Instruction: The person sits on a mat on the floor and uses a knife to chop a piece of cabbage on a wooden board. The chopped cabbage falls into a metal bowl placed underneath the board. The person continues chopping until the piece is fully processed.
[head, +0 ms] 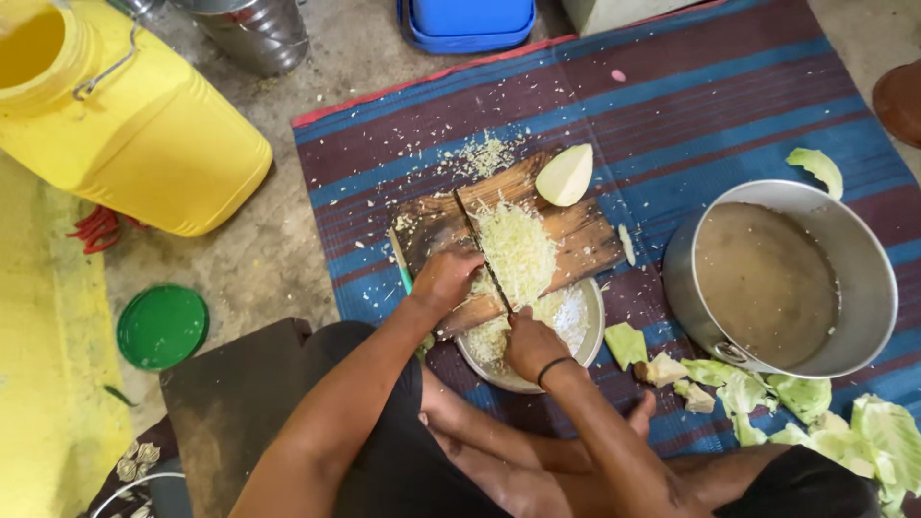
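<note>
Right hand (531, 345) grip closed on knife (484, 257); shredded cabbage (518, 247) just beside blade; left hand (446, 278) flat on board (576, 235).

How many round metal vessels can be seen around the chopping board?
3: a big steel pot right of the board, a shallow steel plate under the board's near edge, and a steel container at top, partly cropped.

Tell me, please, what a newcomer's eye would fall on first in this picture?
Probably the pile of shredded cabbage on the wooden board at the centre, where the right hand holds a knife and the left hand rests beside it. Next, the big yellow jerrycan upper left and the steel pot at right.
</note>
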